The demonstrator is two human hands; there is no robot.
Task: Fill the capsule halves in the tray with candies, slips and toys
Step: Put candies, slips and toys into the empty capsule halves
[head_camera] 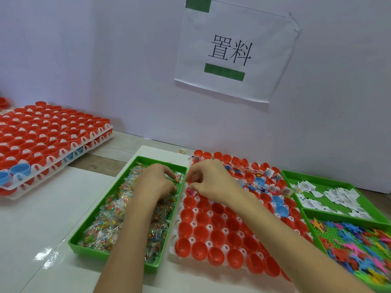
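Left hand (156, 182) pinching candy packets (105, 225) in green tray (84, 248) — right hand (209, 180) curled over capsule tray (174, 237), contents unreadable. Empty capsule halves (211, 229) at 6 o'clock from right hand — nearer one; long axis roughly 12-to-6.

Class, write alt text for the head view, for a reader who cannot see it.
A person's left hand is in a green tray of candy packets; the right hand is over a white tray of red capsule halves. Slips and toys lie farther right.
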